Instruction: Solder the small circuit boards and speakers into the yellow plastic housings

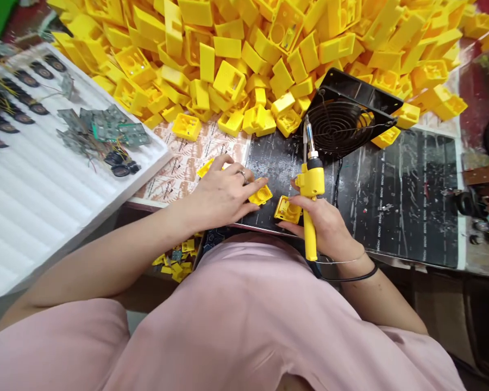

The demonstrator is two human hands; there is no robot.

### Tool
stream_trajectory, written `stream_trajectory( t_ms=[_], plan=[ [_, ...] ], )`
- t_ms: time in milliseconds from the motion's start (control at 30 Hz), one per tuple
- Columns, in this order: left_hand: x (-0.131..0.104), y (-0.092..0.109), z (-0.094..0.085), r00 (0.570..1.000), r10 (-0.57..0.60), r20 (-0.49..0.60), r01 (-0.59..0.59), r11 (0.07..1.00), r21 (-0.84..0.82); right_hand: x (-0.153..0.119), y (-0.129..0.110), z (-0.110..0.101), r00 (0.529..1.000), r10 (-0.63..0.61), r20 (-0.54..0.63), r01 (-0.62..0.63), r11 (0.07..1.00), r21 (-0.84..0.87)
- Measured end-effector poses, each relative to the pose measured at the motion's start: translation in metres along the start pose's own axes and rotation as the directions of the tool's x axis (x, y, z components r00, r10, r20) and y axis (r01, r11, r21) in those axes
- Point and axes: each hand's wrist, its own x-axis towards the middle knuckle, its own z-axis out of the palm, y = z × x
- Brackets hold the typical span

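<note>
My left hand (222,194) is over the black mat, its thumb and index finger closed around a small yellow plastic cover (261,194). Another yellow piece (205,168) shows partly behind its fingers. A yellow soldering gun (311,182) lies across my right hand (328,222), its metal tip pointing away from me and its handle hanging down. The same hand pinches an open yellow plastic case (288,210), whose hollow inside faces up. Cover and case are a short gap apart. A thin solder wire and a black cord run beside my right wrist.
A large heap of yellow cases (228,79) fills the back of the table. A black fan (346,117) stands tilted before it on the right. At left, a white foam tray (44,179) holds circuit boards (110,127) and small speakers (41,70). Yellow pieces (179,260) lie below the table edge.
</note>
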Motion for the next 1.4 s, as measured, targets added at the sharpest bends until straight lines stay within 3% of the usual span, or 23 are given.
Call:
stream_trajectory(
  t_ms=[133,267,367,467,600,733,800,867,967,1033,1100,1200,1267,1333,1400],
  plan=[
    [-0.009,0.014,0.010,0.965,-0.173,-0.197,0.182,0.983,0.028,0.005,0.000,0.007,1.000,-0.022,0.003,0.022,1.000,-0.003],
    [-0.036,-0.019,0.009,0.894,-0.326,-0.307,0.310,0.945,-0.100,0.013,-0.003,0.009,1.000,-0.030,-0.008,0.030,1.000,0.006],
    [-0.050,-0.043,0.010,0.900,-0.374,-0.226,0.349,0.926,-0.141,0.022,-0.010,0.019,0.998,-0.039,-0.054,0.040,0.999,0.023],
    [-0.046,-0.047,0.010,0.912,-0.388,-0.132,0.385,0.922,-0.045,0.032,-0.018,0.033,0.994,-0.097,-0.058,0.097,0.995,-0.013],
    [-0.024,-0.032,-0.002,0.830,-0.555,-0.050,0.557,0.824,0.100,0.033,-0.016,0.036,0.991,-0.114,-0.068,0.113,0.993,-0.021],
    [-0.009,-0.023,-0.023,0.769,-0.608,0.198,0.600,0.793,0.103,0.028,-0.004,0.026,0.986,-0.165,0.017,0.165,0.986,-0.021],
    [-0.010,-0.028,-0.031,0.785,-0.561,0.261,0.561,0.824,0.081,0.028,0.000,0.022,0.982,-0.186,0.030,0.186,0.982,-0.014],
    [-0.015,-0.038,-0.032,0.859,-0.469,0.207,0.467,0.882,0.058,0.029,0.001,0.020,0.982,-0.189,0.031,0.189,0.982,-0.005],
    [-0.020,-0.045,-0.016,0.948,-0.293,0.120,0.295,0.956,0.004,0.032,-0.001,0.023,0.979,-0.202,0.030,0.202,0.979,-0.021],
    [-0.017,-0.035,0.002,0.952,-0.290,0.096,0.295,0.954,-0.045,0.033,-0.001,0.026,0.978,-0.208,0.023,0.209,0.978,-0.030],
    [-0.009,-0.016,0.017,0.927,-0.375,0.030,0.376,0.923,-0.080,0.033,0.001,0.029,0.981,-0.194,0.025,0.194,0.981,-0.024],
    [-0.001,0.002,0.020,0.887,-0.460,-0.051,0.452,0.884,-0.118,0.031,0.008,0.025,0.983,-0.184,0.027,0.185,0.982,-0.047],
    [-0.007,-0.012,0.006,0.862,-0.494,-0.111,0.484,0.868,-0.109,0.029,0.011,0.019,0.983,-0.181,0.012,0.181,0.982,-0.058],
    [-0.025,-0.048,-0.015,0.789,-0.579,-0.207,0.580,0.812,-0.060,0.031,0.009,0.013,0.988,-0.152,-0.021,0.151,0.987,-0.044],
    [-0.049,-0.091,-0.033,0.713,-0.666,-0.220,0.681,0.732,-0.005,0.037,0.002,0.012,0.991,-0.124,-0.047,0.123,0.992,-0.025]
  ],
)
